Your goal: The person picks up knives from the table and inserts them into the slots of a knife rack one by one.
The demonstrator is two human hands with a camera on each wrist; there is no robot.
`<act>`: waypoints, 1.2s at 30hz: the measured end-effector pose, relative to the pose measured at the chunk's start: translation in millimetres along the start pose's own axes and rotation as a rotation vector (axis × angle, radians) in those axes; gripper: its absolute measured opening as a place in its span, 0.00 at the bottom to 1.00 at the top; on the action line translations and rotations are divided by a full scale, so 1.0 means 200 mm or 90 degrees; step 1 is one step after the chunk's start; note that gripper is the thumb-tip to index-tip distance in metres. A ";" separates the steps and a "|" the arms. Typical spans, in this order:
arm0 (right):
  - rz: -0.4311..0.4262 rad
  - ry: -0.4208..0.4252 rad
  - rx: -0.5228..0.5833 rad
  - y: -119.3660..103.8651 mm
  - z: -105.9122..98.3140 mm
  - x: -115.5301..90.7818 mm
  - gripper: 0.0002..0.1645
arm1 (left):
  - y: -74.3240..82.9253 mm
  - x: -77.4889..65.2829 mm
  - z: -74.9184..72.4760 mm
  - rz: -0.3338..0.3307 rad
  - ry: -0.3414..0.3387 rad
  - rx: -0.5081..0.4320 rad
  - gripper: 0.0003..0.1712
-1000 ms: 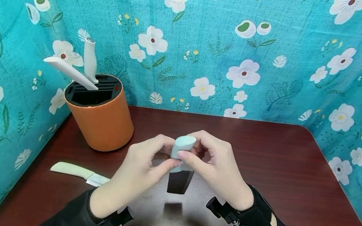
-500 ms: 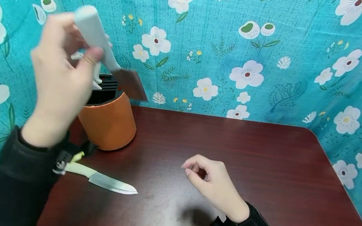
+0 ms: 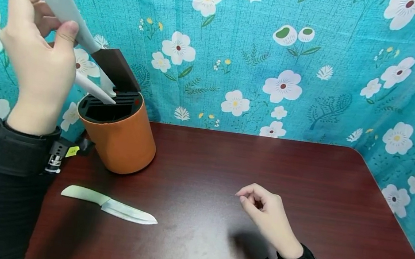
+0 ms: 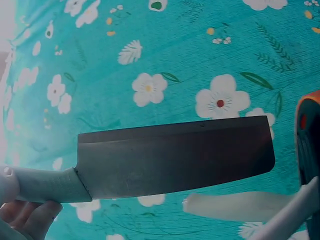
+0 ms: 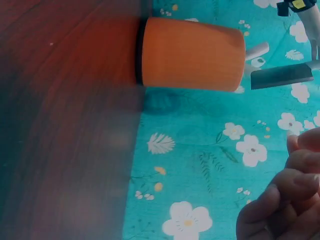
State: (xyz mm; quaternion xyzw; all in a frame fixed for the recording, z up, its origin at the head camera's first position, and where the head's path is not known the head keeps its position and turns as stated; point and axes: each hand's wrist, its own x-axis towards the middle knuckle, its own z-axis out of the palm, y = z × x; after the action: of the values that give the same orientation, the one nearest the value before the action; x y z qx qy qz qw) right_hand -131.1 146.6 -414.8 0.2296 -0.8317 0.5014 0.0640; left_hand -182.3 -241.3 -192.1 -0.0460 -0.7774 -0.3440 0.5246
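My left hand grips the pale blue handle of a cleaver at the upper left. Its broad dark blade slants down over the slotted black top of an orange knife block. In the left wrist view the cleaver shows whole, its blade end a short way from the block's rim. Two white-handled knives stand in the block; one handle leans left. Over the table's right part hovers my right hand, fingers loosely curled and holding nothing.
A knife with a pale green handle lies on the dark red table, in front of the block, its tip pointing right. A turquoise flowered cloth hangs behind the table and along its sides.
The cleaver was held low between both hands; the right hand let go. My left hand carried it up and left to above the knife block. The right hand drifted slightly right.
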 end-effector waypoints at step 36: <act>0.056 -0.064 0.019 0.07 0.09 -0.03 0.10 | -0.25 -0.23 0.19 -0.057 -0.159 0.104 0.22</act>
State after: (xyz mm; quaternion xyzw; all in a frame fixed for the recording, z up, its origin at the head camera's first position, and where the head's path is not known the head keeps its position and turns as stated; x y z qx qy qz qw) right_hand -129.2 138.8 -436.9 0.2185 -0.8356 0.5040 -0.0031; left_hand -212.6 -243.8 -263.0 -0.0111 -0.8634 -0.2941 0.4098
